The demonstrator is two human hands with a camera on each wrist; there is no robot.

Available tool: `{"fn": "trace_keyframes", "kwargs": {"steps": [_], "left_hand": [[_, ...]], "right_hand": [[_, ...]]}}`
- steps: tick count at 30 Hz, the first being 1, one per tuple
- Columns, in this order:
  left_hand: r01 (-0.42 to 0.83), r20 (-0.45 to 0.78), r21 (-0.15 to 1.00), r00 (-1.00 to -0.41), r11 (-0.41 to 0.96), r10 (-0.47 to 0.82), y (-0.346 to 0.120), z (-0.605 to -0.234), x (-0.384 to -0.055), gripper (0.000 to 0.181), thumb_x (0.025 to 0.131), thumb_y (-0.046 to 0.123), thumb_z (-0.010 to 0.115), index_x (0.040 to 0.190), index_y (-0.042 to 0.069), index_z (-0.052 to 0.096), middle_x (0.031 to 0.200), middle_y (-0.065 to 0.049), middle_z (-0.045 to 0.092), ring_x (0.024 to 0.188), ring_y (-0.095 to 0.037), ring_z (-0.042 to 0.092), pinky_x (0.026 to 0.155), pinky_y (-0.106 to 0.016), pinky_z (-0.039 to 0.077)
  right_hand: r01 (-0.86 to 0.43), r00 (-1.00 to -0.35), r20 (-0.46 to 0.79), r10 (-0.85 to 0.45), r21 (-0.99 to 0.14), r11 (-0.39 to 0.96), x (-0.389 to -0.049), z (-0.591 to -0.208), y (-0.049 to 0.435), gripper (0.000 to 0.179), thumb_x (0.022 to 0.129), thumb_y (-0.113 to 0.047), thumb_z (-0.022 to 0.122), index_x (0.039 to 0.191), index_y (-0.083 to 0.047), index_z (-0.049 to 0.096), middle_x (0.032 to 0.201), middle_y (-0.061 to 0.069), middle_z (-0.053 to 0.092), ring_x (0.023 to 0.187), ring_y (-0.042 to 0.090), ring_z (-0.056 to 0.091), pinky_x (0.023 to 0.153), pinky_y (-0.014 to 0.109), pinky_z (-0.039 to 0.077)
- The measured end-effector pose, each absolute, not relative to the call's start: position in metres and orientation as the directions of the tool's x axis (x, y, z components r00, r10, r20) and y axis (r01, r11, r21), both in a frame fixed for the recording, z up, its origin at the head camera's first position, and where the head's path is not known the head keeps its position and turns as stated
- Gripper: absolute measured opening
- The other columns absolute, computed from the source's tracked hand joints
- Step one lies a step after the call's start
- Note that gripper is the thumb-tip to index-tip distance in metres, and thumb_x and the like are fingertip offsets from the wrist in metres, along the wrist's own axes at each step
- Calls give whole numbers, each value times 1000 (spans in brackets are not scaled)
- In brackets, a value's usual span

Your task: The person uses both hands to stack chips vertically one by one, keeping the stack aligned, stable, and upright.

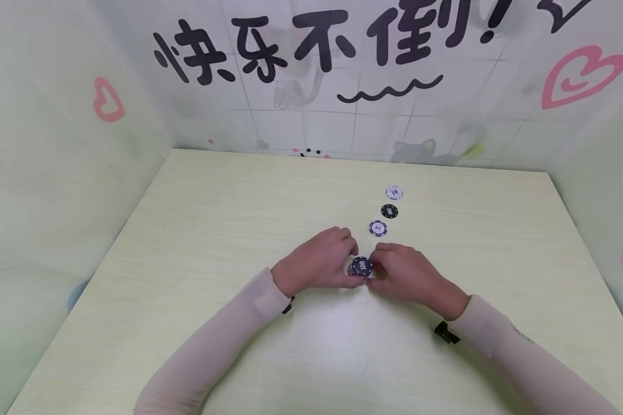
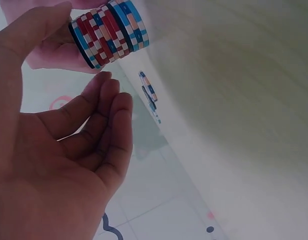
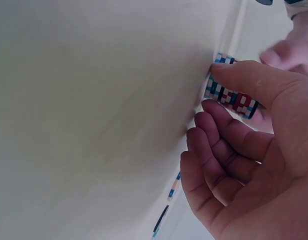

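Observation:
A stack of poker chips (image 1: 361, 266) stands upright on the table with a black 100 chip on top. Its edges (image 2: 106, 35) show red, blue, white and black bands in the left wrist view. On its left is my left hand (image 1: 326, 260), thumb and bent fingers spread around it; a small gap shows between those fingertips (image 2: 108, 77) and the stack. From the right, my right hand (image 1: 407, 274) holds the stack between thumb and fingers. The right thumb (image 3: 244, 75) crosses the stack's side in the right wrist view and partly hides it.
Beyond the hands, three single chips lie in a slanting row: a blue-and-white one (image 1: 378, 228), a black 100 (image 1: 389, 211) and a pale 10 (image 1: 394, 192). Printed white sheets (image 1: 301, 127) enclose the pale wooden table (image 1: 228, 213) at the back and sides.

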State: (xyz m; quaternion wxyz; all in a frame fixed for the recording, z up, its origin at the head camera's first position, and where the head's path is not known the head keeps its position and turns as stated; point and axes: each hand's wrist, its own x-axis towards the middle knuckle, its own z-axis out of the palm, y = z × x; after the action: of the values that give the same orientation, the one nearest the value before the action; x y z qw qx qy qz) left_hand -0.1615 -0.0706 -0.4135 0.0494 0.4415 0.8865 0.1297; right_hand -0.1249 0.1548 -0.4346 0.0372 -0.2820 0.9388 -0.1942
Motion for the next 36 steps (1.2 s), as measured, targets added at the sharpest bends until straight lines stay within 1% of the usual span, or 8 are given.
{"fn": "trace_keyframes", "kwargs": {"steps": [3,6,11,14,21,27,30,36], "left_hand": [[751,5,282,-624,597,782,-73,-417,-161,48,93,44,87,111,1,78,100,-7,69,90,-21,63,83,-32,54],[736,-26,283,-635,615,772,-76,-420,-159,44,93,41,87,110,2,78,99,-6,69,89,-20,62,83,-32,54],[720,-57,308,-639,622,767,-78,-423,-157,39,94,36,87,109,2,78,100,-7,69,89,-21,63,85,-34,55],[712,-64,322,-641,624,765,-78,-423,-156,38,95,35,86,109,1,78,100,-7,70,89,-21,64,85,-35,56],[705,-75,313,-649,636,757,-77,-424,-156,34,95,30,86,110,0,78,97,-6,69,86,-19,61,83,-34,55],[707,-77,311,-648,635,758,-77,-426,-156,32,94,27,87,109,0,79,97,-6,68,85,-19,60,82,-34,54],[707,-80,306,-648,638,757,-77,-427,-155,32,95,28,87,110,1,79,98,-5,69,86,-19,60,83,-34,54],[713,-73,297,-646,634,760,-78,-426,-155,34,94,30,88,109,1,79,98,-6,68,87,-19,60,83,-34,54]], "right_hand": [[-502,-843,26,-537,-397,769,-126,-432,158,22,87,-16,91,103,-5,80,90,-3,67,76,12,56,70,33,53],[-492,-850,28,-527,-402,772,-129,-430,162,20,87,-14,90,103,-6,81,95,-1,71,80,15,63,75,37,57],[-472,-865,35,-500,-392,789,-137,-427,171,16,90,-14,87,103,-6,82,99,1,74,88,21,70,81,43,60],[-447,-880,31,-473,-386,807,-146,-423,176,18,91,-15,84,106,-4,82,99,3,74,88,23,70,80,45,60],[-405,-908,37,-418,-344,847,-170,-419,187,28,93,-17,81,113,1,81,107,11,75,95,30,72,83,50,61],[-384,-915,14,-402,-331,862,-186,-423,190,29,91,-19,84,113,1,81,107,12,75,93,30,71,82,50,60],[-368,-920,-8,-392,-326,871,-190,-424,189,33,91,-21,85,115,2,80,109,13,74,94,30,70,82,50,60],[-337,-929,-37,-368,-322,885,-196,-424,183,39,93,-28,85,119,1,79,115,16,74,101,33,70,86,52,60]]}}
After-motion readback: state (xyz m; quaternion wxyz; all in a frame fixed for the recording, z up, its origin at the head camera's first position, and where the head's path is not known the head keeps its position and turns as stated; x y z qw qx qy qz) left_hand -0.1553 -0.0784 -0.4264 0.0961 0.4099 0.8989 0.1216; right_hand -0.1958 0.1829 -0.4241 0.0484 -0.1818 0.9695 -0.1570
